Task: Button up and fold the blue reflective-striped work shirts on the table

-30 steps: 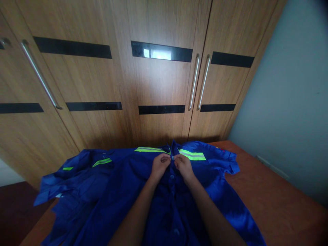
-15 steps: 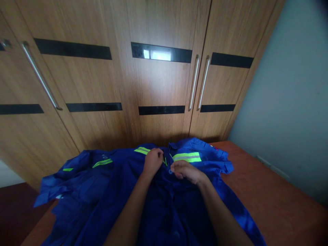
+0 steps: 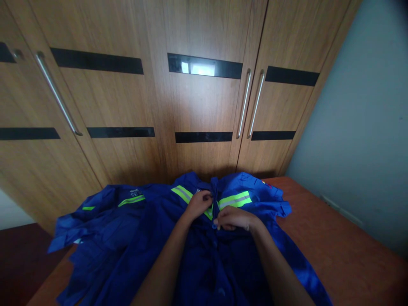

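Observation:
A blue work jacket [image 3: 274, 236] with yellow-green and grey reflective bands lies front up, its collar toward the wardrobe. At the chest, my left hand [image 3: 199, 203] is closed with its fingers curled on the edge of the jacket's front opening, beside the left band. My right hand [image 3: 236, 217] pinches the front opening a little lower, just below the right band. A small round fastener [image 3: 214, 226] shows at its fingertips. Folds and fingers hide exactly how the cloth is gripped.
Another blue garment [image 3: 105, 221] with similar bands lies at the left. Both rest on a reddish-brown surface [image 3: 331, 238]. Behind stands a wooden wardrobe [image 3: 204, 106] with metal handles [image 3: 245, 104]. A pale wall [image 3: 360, 127] rises on the right.
My left hand has moved right and slightly down, closer to the front opening. My right hand has dropped a little, its fingers more curled. The cloth near the collar has shifted.

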